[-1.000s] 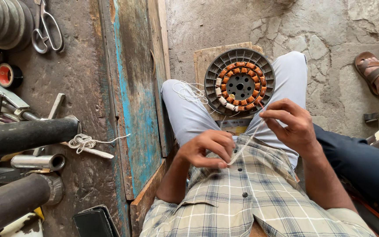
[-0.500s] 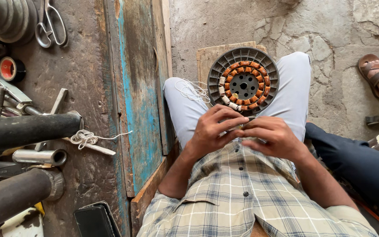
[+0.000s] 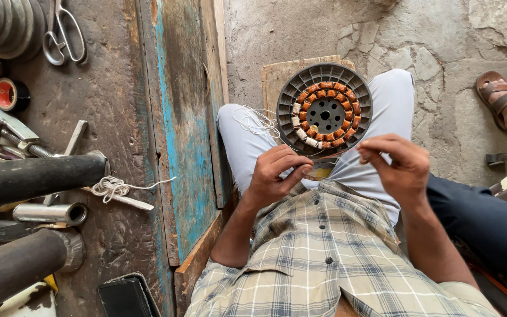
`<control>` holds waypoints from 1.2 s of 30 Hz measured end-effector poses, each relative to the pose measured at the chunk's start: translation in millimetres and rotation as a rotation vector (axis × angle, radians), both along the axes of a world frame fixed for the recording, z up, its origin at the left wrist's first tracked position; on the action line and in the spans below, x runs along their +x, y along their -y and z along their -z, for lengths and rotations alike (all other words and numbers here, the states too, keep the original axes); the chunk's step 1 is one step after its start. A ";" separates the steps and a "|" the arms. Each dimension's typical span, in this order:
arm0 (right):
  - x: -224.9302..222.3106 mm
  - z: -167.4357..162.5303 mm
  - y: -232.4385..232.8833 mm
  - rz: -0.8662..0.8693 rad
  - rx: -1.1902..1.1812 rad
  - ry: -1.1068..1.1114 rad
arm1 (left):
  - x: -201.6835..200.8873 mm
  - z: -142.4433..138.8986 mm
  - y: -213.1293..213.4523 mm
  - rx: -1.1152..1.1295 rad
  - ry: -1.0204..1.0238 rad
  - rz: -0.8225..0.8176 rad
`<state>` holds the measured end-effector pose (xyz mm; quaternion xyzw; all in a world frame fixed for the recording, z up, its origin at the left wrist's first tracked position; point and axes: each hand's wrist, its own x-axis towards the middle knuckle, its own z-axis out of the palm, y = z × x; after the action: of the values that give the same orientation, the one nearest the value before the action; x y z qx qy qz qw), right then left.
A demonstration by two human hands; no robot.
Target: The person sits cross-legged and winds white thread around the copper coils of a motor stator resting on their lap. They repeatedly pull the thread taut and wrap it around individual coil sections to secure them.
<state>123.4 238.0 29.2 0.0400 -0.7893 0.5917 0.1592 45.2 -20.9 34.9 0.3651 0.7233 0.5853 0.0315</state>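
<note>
Fingertips (image 3: pixel 364 154) of right hand (image 3: pixel 397 167) pinched together, apparently on fine thread too thin to confirm. Left hand (image 3: pixel 274 176) curled shut, thumb pressed to fingers just below fan stator (image 3: pixel 326 110). Stator with copper-wound coils propped between knees on wooden board (image 3: pixel 283 73). Loose white string (image 3: pixel 256 120) draped over left thigh.

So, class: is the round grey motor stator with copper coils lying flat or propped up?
Propped: the stator leans tilted between the knees.
</note>
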 end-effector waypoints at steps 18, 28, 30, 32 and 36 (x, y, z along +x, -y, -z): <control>1.7 -23.7 32.5 -0.037 0.292 -0.129 | 0.8 -0.5 -12.5 -0.018 0.008 0.084; 3.0 -12.9 34.0 0.012 0.114 -0.055 | 3.1 13.5 -12.3 0.210 0.352 0.263; 3.2 -13.8 31.7 -0.053 0.128 -0.042 | 1.0 18.0 -11.3 0.303 0.387 0.251; 2.6 -15.2 29.5 -0.142 0.149 -0.047 | -1.0 21.6 -10.9 0.452 0.441 0.246; 1.0 -19.3 26.5 -0.111 0.064 -0.165 | -2.7 23.1 -8.9 0.228 0.275 0.128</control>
<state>124.4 211.5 48.5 0.1373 -0.7885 0.5689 0.1892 42.5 -12.0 11.8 0.3281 0.6164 0.7048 0.1255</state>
